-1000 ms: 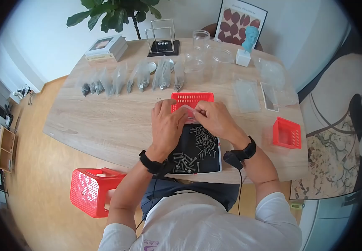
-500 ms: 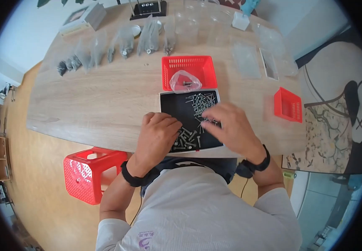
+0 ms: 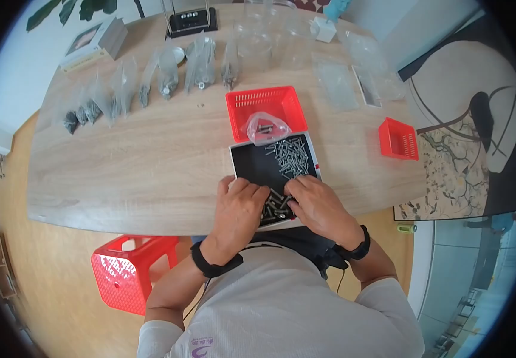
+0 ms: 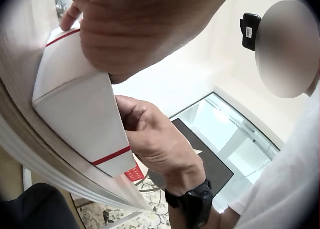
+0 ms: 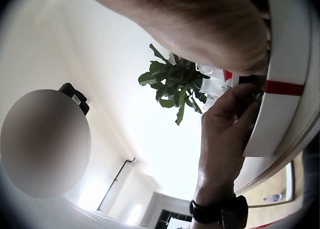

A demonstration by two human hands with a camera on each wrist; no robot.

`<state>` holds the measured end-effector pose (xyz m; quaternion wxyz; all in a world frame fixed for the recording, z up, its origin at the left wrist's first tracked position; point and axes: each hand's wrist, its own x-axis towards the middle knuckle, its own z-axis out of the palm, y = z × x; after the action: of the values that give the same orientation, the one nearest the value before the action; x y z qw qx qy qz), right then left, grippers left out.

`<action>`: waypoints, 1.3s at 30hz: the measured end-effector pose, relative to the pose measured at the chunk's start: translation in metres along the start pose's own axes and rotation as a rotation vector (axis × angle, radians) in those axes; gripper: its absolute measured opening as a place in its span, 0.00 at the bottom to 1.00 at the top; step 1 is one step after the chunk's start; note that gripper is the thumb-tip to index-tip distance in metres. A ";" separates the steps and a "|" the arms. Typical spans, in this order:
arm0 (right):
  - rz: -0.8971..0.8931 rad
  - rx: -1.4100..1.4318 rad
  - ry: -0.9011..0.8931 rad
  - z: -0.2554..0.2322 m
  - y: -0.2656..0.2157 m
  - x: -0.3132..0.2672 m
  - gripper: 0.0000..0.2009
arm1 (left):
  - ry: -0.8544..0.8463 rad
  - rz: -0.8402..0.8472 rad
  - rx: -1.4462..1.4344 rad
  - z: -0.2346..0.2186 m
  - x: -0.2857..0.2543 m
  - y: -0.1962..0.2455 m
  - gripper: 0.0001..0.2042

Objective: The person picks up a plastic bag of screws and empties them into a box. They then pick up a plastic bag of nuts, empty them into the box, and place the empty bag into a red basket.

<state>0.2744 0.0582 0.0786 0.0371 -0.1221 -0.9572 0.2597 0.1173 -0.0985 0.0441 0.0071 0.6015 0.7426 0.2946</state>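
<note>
A shallow white box with a black floor [image 3: 250, 162] lies at the table's front edge. Large hex bolts [image 3: 277, 204] are heaped in its near part, and many thinner screws [image 3: 292, 156] lie in its far right part. My left hand [image 3: 238, 207] reaches in at the left of the large bolts, fingers bent. From the right, my right hand [image 3: 320, 206] reaches down to the same heap. I cannot tell whether either hand grips a bolt, as the fingertips are hidden. Just beyond the box, a clear plastic bag [image 3: 260, 138] stands open-mouthed with a few bolts inside, at a red basket [image 3: 287, 100].
Several bags of hardware [image 3: 168, 80] stand in a row at the back left. Clear jars [image 3: 255, 48] are behind them. Flat empty bags [image 3: 335, 83] and a small red basket [image 3: 398, 140] lie to the right. A red stool [image 3: 121, 277] stands at lower left.
Both hands have let go of the bag, which now stands open at the red basket. They came back toward the body and down to the large bolts. The head view has tilted down.
</note>
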 end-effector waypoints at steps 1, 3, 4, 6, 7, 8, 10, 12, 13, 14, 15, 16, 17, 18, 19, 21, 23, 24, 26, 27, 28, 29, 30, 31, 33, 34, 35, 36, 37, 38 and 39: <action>0.004 -0.022 0.008 0.001 0.000 0.000 0.11 | -0.004 0.005 -0.003 0.000 0.000 -0.001 0.09; 0.004 -0.024 0.025 0.002 -0.002 -0.001 0.11 | -0.024 0.000 -0.014 -0.001 -0.001 -0.002 0.08; 0.006 -0.024 0.025 0.003 -0.002 -0.001 0.11 | -0.024 0.014 -0.009 -0.001 -0.001 -0.003 0.08; -0.014 0.017 0.043 0.002 -0.001 0.000 0.11 | -0.007 0.004 -0.016 0.000 0.000 -0.003 0.08; -0.041 0.057 0.051 0.001 0.001 0.001 0.11 | -0.001 0.012 -0.015 0.001 -0.001 -0.002 0.08; -0.045 0.049 0.059 0.001 0.004 0.001 0.11 | -0.013 -0.004 -0.019 0.001 -0.002 -0.001 0.08; -0.070 0.106 0.036 0.002 0.010 0.002 0.10 | -0.013 -0.019 -0.017 0.002 -0.002 -0.001 0.08; -0.089 0.124 0.030 -0.003 0.013 0.001 0.10 | 0.057 -0.012 -0.083 0.004 -0.004 -0.001 0.07; -0.103 0.143 0.019 -0.007 0.014 0.003 0.09 | 0.068 -0.010 -0.075 0.004 -0.005 -0.001 0.07; -0.116 0.136 0.021 -0.012 0.013 0.007 0.09 | 0.075 -0.032 -0.120 0.004 -0.007 -0.001 0.07; -0.111 0.160 0.074 -0.019 0.011 0.010 0.09 | 0.082 -0.057 -0.168 0.005 -0.009 0.000 0.07; -0.106 0.184 0.124 -0.027 0.009 0.013 0.09 | 0.097 -0.061 -0.165 0.006 -0.010 0.000 0.07; -0.119 0.175 0.119 -0.035 0.005 0.018 0.09 | 0.099 -0.066 -0.173 0.007 -0.010 0.000 0.06; -0.140 0.178 0.185 -0.044 0.000 0.026 0.10 | 0.103 -0.071 -0.179 0.007 -0.009 0.000 0.06; -0.163 0.185 0.251 -0.050 -0.003 0.035 0.10 | 0.119 -0.078 -0.175 0.007 -0.007 0.000 0.06; -0.196 0.144 0.316 -0.057 -0.005 0.053 0.10 | 0.086 -0.088 -0.170 0.005 -0.006 0.002 0.06; -0.223 0.117 0.391 -0.058 -0.005 0.071 0.10 | 0.073 -0.092 -0.150 0.005 -0.006 0.002 0.06; -0.237 0.097 0.440 -0.055 -0.002 0.081 0.10 | 0.052 -0.086 -0.141 0.004 -0.005 0.002 0.06; -0.250 0.083 0.494 -0.050 0.003 0.091 0.10 | 0.050 -0.085 -0.127 0.003 -0.005 0.002 0.06; -0.252 0.066 0.520 -0.048 0.004 0.094 0.10 | 0.048 -0.084 -0.123 0.003 -0.004 0.003 0.06; -0.254 0.049 0.544 -0.047 0.005 0.095 0.11 | 0.045 -0.084 -0.118 0.003 -0.004 0.003 0.06; -0.253 0.054 0.545 -0.046 0.007 0.093 0.11 | 0.044 -0.086 -0.115 0.003 -0.004 0.003 0.06; -0.196 0.131 0.508 -0.044 0.011 0.088 0.12 | 0.041 -0.090 -0.114 0.003 -0.005 0.004 0.05; -0.137 0.210 0.469 -0.042 0.014 0.082 0.13 | 0.032 -0.096 -0.115 0.003 -0.006 0.005 0.05; -0.149 0.149 0.442 -0.044 0.019 0.070 0.13 | 0.059 -0.081 -0.108 0.000 -0.005 0.006 0.06; -0.168 0.082 0.420 -0.044 0.021 0.065 0.14 | 0.050 -0.082 -0.105 -0.001 -0.005 0.007 0.06; -0.165 0.091 0.424 -0.043 0.024 0.061 0.14 | 0.071 -0.080 -0.098 -0.004 -0.004 0.008 0.06; -0.187 0.072 0.419 -0.041 0.027 0.059 0.15 | 0.094 -0.076 -0.089 -0.007 -0.003 0.008 0.06; -0.211 0.051 0.412 -0.039 0.029 0.057 0.16 | 0.088 -0.076 -0.082 -0.012 0.000 0.008 0.06; -0.212 0.059 0.415 -0.038 0.030 0.055 0.16 | 0.120 -0.073 -0.094 -0.017 0.004 0.007 0.07; -0.215 0.054 0.398 -0.037 0.030 0.054 0.17 | 0.152 -0.071 -0.105 -0.022 0.009 0.008 0.07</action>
<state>0.2334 0.1155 0.0959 0.2561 -0.0672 -0.9311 0.2507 0.1134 -0.0990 0.0690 -0.0073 0.5495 0.7454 0.3773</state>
